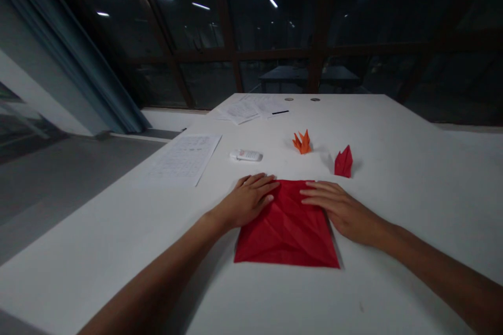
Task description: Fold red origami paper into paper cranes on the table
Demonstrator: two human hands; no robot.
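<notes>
A creased square of red origami paper [288, 238] lies flat on the white table before me. Across its far left corner rests my left hand [249, 200], fingers stretched out and pointing toward the far edge. My right hand [340, 209] lies over the right side, its fingers extended inward on the paper. Neither hand grips anything. Beyond the right hand stands a small red folded paper figure [343, 162]. An orange folded paper figure [302, 142] with several points sits a little farther back, to its left.
A white bottle [246, 155] lies beyond my left hand. To the left is a printed sheet [184, 159]; more papers [239, 109] and a black pen [280, 112] lie at the back. Two round discs [315, 99] are near the table's far edge, before dark windows.
</notes>
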